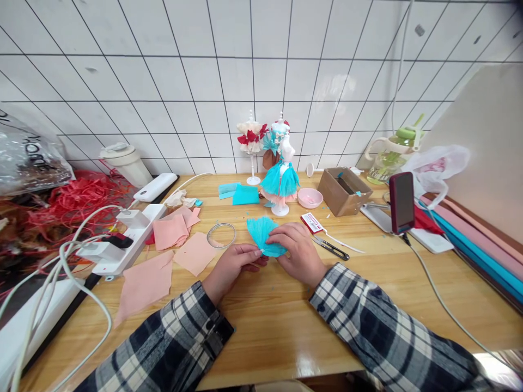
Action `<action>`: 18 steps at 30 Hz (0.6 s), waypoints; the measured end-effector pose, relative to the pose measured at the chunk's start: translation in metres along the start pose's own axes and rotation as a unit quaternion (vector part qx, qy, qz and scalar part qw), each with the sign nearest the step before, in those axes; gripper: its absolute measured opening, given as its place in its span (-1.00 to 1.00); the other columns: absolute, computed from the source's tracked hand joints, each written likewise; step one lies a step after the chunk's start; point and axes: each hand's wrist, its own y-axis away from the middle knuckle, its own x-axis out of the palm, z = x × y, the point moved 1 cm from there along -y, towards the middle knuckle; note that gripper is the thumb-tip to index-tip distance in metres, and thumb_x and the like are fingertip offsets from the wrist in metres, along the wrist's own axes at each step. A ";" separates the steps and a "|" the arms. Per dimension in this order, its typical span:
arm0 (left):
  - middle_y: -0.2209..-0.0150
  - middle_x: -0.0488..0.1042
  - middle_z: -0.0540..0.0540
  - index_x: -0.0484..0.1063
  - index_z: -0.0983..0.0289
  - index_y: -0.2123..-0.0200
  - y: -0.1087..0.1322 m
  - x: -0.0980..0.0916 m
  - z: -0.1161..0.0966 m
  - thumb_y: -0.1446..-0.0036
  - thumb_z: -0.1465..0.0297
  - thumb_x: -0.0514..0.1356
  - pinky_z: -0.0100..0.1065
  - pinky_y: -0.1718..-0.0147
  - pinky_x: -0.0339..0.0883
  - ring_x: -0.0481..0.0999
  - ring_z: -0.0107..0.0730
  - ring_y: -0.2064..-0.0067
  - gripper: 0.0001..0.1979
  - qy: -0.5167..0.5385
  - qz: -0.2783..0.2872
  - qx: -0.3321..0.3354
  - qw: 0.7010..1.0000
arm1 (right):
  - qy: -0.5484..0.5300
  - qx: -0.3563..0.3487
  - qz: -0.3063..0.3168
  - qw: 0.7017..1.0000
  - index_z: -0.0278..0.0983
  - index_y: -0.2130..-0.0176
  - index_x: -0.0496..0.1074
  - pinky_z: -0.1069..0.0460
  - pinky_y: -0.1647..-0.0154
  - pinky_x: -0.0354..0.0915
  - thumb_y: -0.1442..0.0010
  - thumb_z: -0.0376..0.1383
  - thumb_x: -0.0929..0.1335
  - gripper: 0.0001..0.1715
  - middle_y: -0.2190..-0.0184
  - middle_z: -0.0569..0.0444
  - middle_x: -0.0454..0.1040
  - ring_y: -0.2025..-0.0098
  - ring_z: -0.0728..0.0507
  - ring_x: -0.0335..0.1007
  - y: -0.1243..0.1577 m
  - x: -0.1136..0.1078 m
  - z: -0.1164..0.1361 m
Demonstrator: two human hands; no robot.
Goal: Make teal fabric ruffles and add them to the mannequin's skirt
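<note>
A fan of pleated turquoise crepe paper is held between my two hands, above the wooden table. My left hand pinches its gathered lower end between thumb and fingers. On the other side, my right hand has its fingers closed over the right part of the fan. Just behind, a small white mannequin wears a turquoise skirt with a peach lower layer. A coil of silver wire lies left of the fan, near peach paper pieces. Small scissors lie to the right.
Behind are another dressed mannequin, folded turquoise paper, a pink bowl and a cardboard box. A power strip with cables is at left; a propped phone stands at right.
</note>
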 end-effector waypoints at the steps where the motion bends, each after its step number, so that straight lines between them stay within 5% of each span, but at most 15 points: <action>1: 0.38 0.61 0.16 0.58 0.31 0.39 0.001 0.001 0.000 0.08 0.25 0.33 -0.33 0.33 0.36 0.55 -0.23 0.29 -0.76 0.002 0.005 0.000 1.000 | 0.002 -0.001 0.000 1.000 -0.16 0.20 0.48 -0.16 -0.06 0.12 -0.04 -0.46 0.32 -0.68 0.11 0.07 0.49 0.02 -0.22 0.29 0.000 0.000 -0.001; 5: 0.32 0.60 0.23 0.56 0.34 0.32 0.002 0.003 0.000 0.02 0.12 0.25 -0.32 0.39 0.37 0.57 -0.17 0.28 -0.62 0.042 0.018 -0.008 0.999 | -0.018 0.041 -0.008 0.999 -0.16 0.28 0.51 -0.14 0.00 0.17 -0.03 -0.46 0.33 -0.72 0.24 0.08 0.55 0.12 -0.20 0.36 0.000 0.003 -0.005; 11: 0.54 0.49 0.14 0.53 0.35 0.47 -0.003 -0.005 -0.003 -0.08 -0.09 -0.01 -0.44 0.70 0.10 0.48 -0.34 0.56 -0.38 -0.137 -0.118 0.026 0.983 | -0.156 0.202 -0.022 0.967 -0.21 0.36 0.51 -0.06 0.15 0.32 -0.04 -0.34 0.38 -0.91 0.35 0.08 0.57 0.27 -0.15 0.46 -0.001 0.011 -0.015; 14: 0.32 0.54 0.16 0.54 0.29 0.32 0.000 -0.006 -0.013 -0.03 0.01 0.16 -0.34 0.39 0.35 0.53 -0.21 0.27 -0.56 -0.226 -0.156 0.154 0.949 | -0.263 0.291 -0.013 0.920 -0.26 0.29 0.48 -0.06 0.20 0.35 0.00 -0.22 0.44 -0.77 0.33 0.04 0.56 0.30 -0.15 0.46 0.000 0.015 -0.017; 16: 0.09 0.50 0.16 0.51 0.22 0.15 0.002 -0.004 -0.018 0.07 0.12 0.31 -0.24 0.04 0.28 0.43 -0.12 0.01 -0.57 -0.288 -0.153 0.237 0.915 | -0.341 0.313 0.011 0.886 -0.28 0.23 0.46 -0.04 0.22 0.36 0.04 -0.18 0.47 -0.64 0.31 0.04 0.55 0.31 -0.13 0.45 0.001 0.018 -0.016; 18: 0.03 0.47 0.16 0.50 0.19 0.11 0.002 -0.002 -0.018 0.12 0.17 0.35 -0.19 -0.09 0.16 0.37 -0.10 -0.06 -0.54 -0.309 -0.123 0.256 0.908 | -0.402 0.316 0.018 0.859 -0.28 0.20 0.44 -0.02 0.23 0.36 0.07 -0.17 0.49 -0.58 0.30 0.06 0.54 0.30 -0.11 0.44 0.002 0.021 -0.013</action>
